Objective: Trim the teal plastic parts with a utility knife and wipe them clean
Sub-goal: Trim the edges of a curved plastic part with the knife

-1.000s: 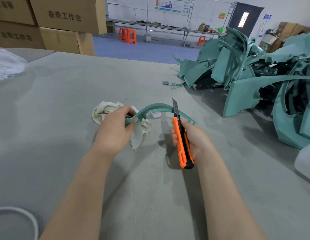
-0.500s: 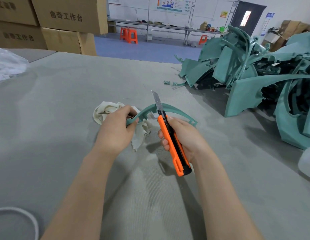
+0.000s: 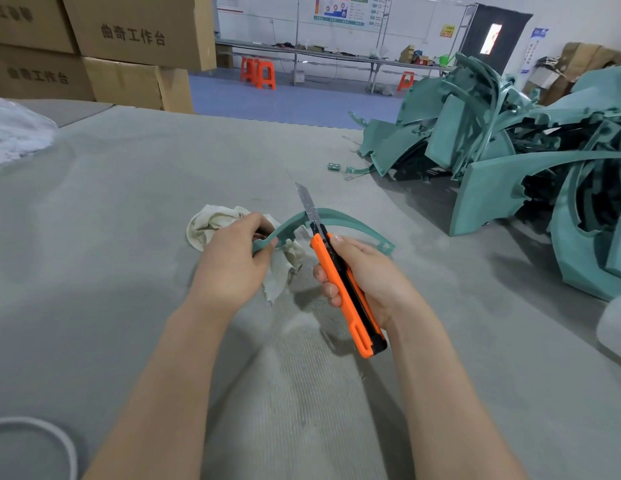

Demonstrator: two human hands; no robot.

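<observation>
Grey felt-covered workbench [image 3: 129,237] in what looks like a workshop, with blue flooring and orange stools [image 3: 259,72] at the back.

The piece being worked on is a thin curved teal part [image 3: 350,225], held up just above the bench right in the middle. The left hand [image 3: 233,261] has its thumb and fingers pinched round the part's left end. The right hand [image 3: 368,275] has all its fingers wrapped tight round an orange utility knife [image 3: 343,292], with the blade [image 3: 307,202] pushed out and crossing the top of the arc. It looks like it's on the edge, though I can't swear it's actually biting.

Progress-wise, I'd say it's mid-trim on this one and the wipe hasn't happened yet. A dirty white rag [image 3: 215,221] sits bunched under and behind the left hand. I can't tell if the hand has hold of it too.

Off to the right there's a huge pile of teal parts [image 3: 510,150], well away from the hands. No way to know if those are finished or waiting. If they're waiting, there's loads left. One little teal scrap [image 3: 333,166] lies near the pile.

Readable text: the cardboard boxes [image 3: 136,32] at top left say 曲奇工作台, and the lower one does too. The wall charts and the yellow sign by the door are too small to read. No brand visible on the knife.
</observation>
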